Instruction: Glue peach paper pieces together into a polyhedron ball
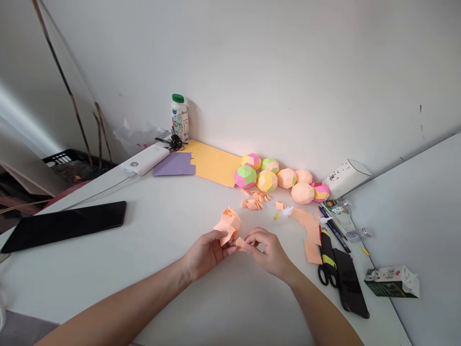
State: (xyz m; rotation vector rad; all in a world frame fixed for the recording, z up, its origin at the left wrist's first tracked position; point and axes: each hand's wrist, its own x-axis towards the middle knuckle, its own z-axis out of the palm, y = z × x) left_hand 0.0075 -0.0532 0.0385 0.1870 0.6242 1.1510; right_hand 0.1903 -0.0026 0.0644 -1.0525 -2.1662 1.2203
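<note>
My left hand [205, 252] is closed around a partly built peach paper ball [228, 222] and holds it just above the white table [144, 269]. My right hand [268, 250] pinches a small folded peach paper piece [240, 243] against the ball's lower edge. Loose folded peach pieces [255, 201] lie a little beyond my hands. Peach paper squares [310, 230] lie to the right. Several finished paper balls [268, 177], in pink, green, yellow and peach, sit in a row by the wall.
A black tablet [65, 225] lies at the left. Yellow [214, 163] and purple paper sheets [175, 165], a white power bank [146, 160], keys and a bottle [179, 117] stand at the back. Scissors [327, 262], a phone [349, 283], pens and small boxes lie at the right.
</note>
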